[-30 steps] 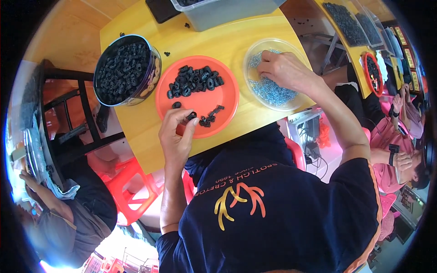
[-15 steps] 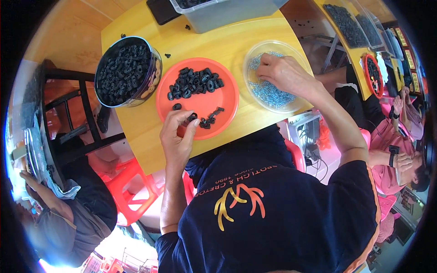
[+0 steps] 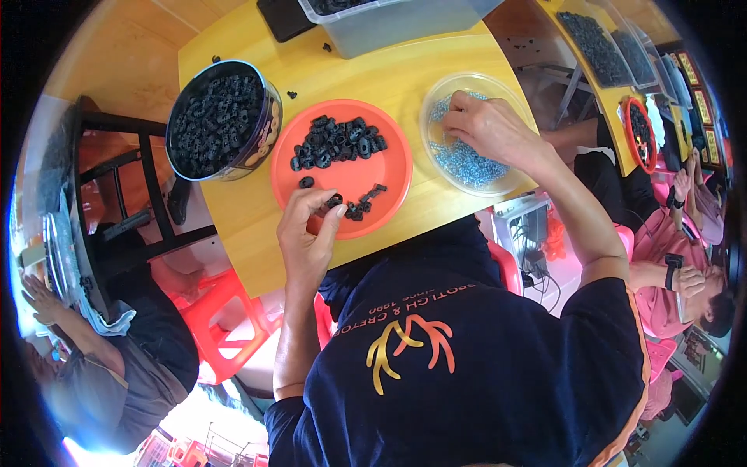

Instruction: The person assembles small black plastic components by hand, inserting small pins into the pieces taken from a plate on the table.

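Note:
Over the near left rim of an orange plate (image 3: pixel 389 175), my left hand (image 3: pixel 305 233) pinches a small black plastic part (image 3: pixel 334 201) between thumb and fingertips. On the plate lie a heap of rounded black plastic parts (image 3: pixel 331 142) and, nearer to me, a few smaller black pieces (image 3: pixel 360 208). My right hand (image 3: pixel 489 128) reaches into a clear round tub (image 3: pixel 515 185) of tiny shiny blue-silver pieces (image 3: pixel 467 166). Its fingers are drawn together at the pieces; what they hold, if anything, is too small to see.
A round tin (image 3: pixel 268 124) full of black parts stands left of the plate. Behind are a translucent bin (image 3: pixel 389 29) and a black flat object (image 3: pixel 286 17). A black metal frame (image 3: pixel 148 171) and red stool (image 3: pixel 214 327) are at left. Other people sit on both sides.
The whole view has shifted slightly. My right fingers have moved a little among the blue-silver pieces; my left hand keeps its pinch. At the left, another person's hand has spread its fingers.

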`<state>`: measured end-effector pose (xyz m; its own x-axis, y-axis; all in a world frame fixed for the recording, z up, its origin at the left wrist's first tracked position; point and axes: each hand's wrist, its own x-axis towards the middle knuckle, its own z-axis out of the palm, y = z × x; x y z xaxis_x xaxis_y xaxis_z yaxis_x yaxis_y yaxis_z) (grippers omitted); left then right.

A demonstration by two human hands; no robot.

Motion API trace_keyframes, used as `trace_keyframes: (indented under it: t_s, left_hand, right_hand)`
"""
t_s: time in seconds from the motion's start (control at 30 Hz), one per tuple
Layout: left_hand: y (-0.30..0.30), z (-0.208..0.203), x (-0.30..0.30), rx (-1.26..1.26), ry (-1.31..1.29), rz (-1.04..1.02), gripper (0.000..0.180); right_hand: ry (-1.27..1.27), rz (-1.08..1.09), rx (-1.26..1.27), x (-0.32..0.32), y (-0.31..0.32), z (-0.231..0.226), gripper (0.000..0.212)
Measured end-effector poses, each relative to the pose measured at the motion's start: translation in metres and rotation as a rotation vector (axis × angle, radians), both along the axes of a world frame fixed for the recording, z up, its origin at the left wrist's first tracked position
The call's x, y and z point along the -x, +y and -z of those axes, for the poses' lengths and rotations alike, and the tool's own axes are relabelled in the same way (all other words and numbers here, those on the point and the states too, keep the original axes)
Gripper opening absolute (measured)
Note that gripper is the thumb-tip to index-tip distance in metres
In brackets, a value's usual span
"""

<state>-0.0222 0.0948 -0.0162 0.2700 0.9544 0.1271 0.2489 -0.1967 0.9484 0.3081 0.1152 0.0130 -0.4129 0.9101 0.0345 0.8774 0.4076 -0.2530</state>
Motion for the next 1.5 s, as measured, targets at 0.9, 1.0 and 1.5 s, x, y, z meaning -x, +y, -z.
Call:
trace_keyframes:
  t_s: [0.9,1.0,1.5]
  left_hand:
    - [0.001,0.002,0.000,0.130,-0.185,0.026,0.019]
    - [0.000,0.002,0.000,0.134,-0.187,0.023,0.019]
    - [0.003,0.001,-0.005,0.123,-0.202,0.039,0.019]
  right_hand:
    - [0.918,0.429,0.508,0.003,-0.010,-0.006,0.017]
    - [0.908,0.446,0.527,0.000,-0.010,-0.008,0.016]
    - [1.078,0.496,0.575,-0.001,-0.013,-0.006,0.019]
